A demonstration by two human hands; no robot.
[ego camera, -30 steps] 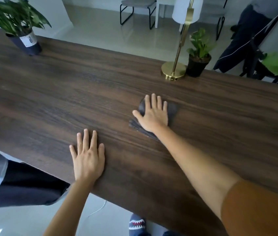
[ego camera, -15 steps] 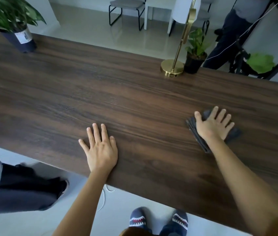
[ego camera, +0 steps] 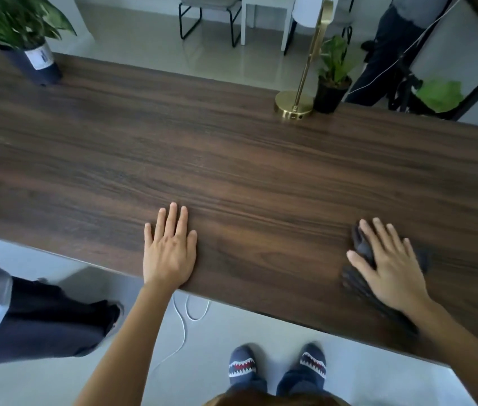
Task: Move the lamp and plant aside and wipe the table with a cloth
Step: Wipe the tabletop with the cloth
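The wiping step is in hand, judging by how things lie: the lamp (ego camera: 294, 104) with its brass base and the small plant (ego camera: 331, 83) in a black pot stand side by side, close together, at the far edge of the table (ego camera: 232, 159), out of the way of the broad middle. The right hand (ego camera: 390, 268) lies flat on the dark cloth (ego camera: 362, 250) near the table's front right part, fingers (ego camera: 378, 232) spread and extended rather than curled — it presses the cloth down on the wood and does not pinch it. The cloth is bunched, showing past the fingertips on the thumb side and trailing back under the wrist toward the near edge. The left hand (ego camera: 170, 250) rests palm-down on bare wood at the near edge, fingers straight and close together, holding nothing; it looks like a brace for leaning in. A second, larger plant (ego camera: 26, 33) (in a dark pot with a white label) stands at the far left corner. The next move likely calls for steady downward pressure while sweeping the cloth across the unwiped stretch — without letting the loose tail slip off the near edge, and stopping short of the lamp base.
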